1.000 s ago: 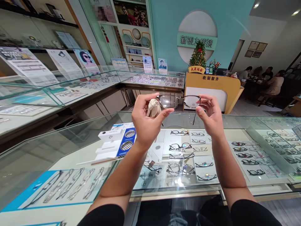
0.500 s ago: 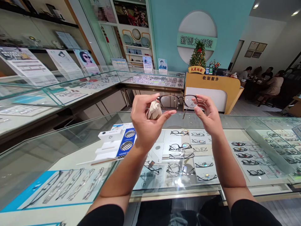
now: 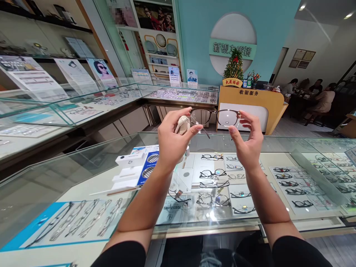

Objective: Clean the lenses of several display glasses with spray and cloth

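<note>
A pair of dark-rimmed eyeglasses (image 3: 213, 112) is held up in the air between my two hands, above the glass counter. My left hand (image 3: 174, 137) pinches the frame at its left end, and a bunched pale cloth (image 3: 183, 125) is tucked in the same hand. At the other end, the fingers and thumb of my right hand (image 3: 249, 139) grip the rim. The lenses face me nearly square on, and a temple arm hangs below the left lens.
Below my arms lies a glass display counter (image 3: 278, 218) with several eyeglasses (image 3: 213, 173) in rows. White boxes (image 3: 129, 172) and a blue card stand left of my forearm. Beyond are a cashier desk (image 3: 250, 100) and people (image 3: 324, 98) seated at the far right.
The eyeglasses have turned from an angled pose to face me more squarely and shifted slightly right. Both hands have moved a little to the right with them.
</note>
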`<state>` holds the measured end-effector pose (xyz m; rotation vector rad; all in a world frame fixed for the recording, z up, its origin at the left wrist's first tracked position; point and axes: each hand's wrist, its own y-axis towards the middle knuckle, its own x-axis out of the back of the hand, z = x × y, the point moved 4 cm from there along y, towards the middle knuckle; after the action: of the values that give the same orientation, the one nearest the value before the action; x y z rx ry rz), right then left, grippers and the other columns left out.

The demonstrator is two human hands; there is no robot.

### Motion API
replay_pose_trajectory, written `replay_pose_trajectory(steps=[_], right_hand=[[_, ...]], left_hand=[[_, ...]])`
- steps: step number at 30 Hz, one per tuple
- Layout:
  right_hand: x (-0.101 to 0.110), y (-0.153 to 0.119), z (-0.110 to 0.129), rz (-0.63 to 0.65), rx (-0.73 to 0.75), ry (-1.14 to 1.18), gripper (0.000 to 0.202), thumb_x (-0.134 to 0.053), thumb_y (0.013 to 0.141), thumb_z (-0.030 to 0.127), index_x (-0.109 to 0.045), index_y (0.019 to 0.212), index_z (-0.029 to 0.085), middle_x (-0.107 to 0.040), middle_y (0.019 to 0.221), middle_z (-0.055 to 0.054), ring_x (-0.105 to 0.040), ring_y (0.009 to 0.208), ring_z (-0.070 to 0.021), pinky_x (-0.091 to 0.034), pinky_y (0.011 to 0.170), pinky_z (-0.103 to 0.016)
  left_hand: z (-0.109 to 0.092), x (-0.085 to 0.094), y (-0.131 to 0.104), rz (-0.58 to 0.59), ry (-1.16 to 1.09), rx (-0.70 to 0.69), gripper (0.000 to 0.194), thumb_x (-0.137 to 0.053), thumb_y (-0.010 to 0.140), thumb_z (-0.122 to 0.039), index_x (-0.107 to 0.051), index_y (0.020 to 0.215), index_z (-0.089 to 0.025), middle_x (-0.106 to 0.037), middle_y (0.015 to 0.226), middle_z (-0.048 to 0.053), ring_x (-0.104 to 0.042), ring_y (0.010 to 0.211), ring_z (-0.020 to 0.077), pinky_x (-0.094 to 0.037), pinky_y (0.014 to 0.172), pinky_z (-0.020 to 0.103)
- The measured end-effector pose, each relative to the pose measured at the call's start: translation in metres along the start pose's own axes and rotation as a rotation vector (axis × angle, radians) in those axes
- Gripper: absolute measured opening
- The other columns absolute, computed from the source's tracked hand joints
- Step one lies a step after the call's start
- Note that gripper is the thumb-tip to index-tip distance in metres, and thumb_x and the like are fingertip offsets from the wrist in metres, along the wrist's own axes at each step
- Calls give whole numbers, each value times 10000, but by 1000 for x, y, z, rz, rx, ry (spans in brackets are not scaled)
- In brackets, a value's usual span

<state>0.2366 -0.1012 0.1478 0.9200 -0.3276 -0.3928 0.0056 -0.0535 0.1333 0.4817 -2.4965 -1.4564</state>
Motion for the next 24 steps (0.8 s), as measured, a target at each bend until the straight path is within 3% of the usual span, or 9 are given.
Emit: replay_pose_trajectory(steps=[5, 11, 16, 24], right_hand=[[0, -1, -2, -4, 33, -7, 390, -719, 987, 488, -667, 1346, 343, -708, 1316, -75, -639, 1181, -282, -505, 1102, -526], [1, -1, -8, -50, 168, -89, 388, -708, 1007, 491, -662, 1361, 337, -740, 1282, -58, -689, 1095, -251, -581, 962, -491], [1, 0, -6, -47, 165, -79, 379, -696, 1013, 503, -667, 1350, 332, -759, 1271, -61, -708, 1101, -252, -588, 961, -489], [-2, 3, -15, 35, 29, -48, 402, -671, 996, 524, -687, 1342, 321, -764, 1307, -73, -701, 1154, -275, -559, 1058, -530]], left_hand=[[2, -3, 0, 14, -37, 53, 641, -907, 778, -666, -806, 1242, -235, -776, 1089, 82, -741, 982, 223, -616, 883, 346], [0, -5, -1, -32, -61, 140, 703, -932, 693, -724, -797, 1155, -213, -798, 1075, 78, -746, 924, 213, -620, 831, 332], [0, -6, -3, -61, -65, 100, 649, -933, 720, -697, -776, 1127, -217, -765, 1029, 61, -709, 861, 183, -585, 780, 312], [-7, -3, -8, -122, 78, -28, 574, -912, 790, -645, -708, 1115, -218, -692, 1022, 38, -649, 853, 170, -540, 768, 326]])
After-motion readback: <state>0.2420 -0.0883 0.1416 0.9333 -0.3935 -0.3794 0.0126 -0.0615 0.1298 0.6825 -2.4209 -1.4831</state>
